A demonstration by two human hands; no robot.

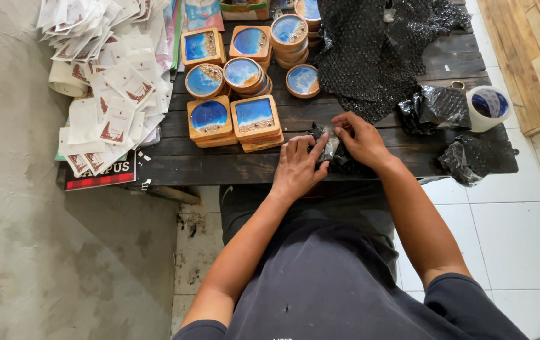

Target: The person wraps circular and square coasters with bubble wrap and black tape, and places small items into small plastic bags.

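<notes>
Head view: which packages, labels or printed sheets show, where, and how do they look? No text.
Paper tags: heap at table's left end, small white slips with red-brown emblem.
Booklet: under the heap, front left corner, dark cover with red band.
Wrapped bundles: right side by tape roll, black bubble wrap.
Small parcel: front edge, black wrap, under left hand and right hand.
Carton: far edge, light blue and pink.
</notes>
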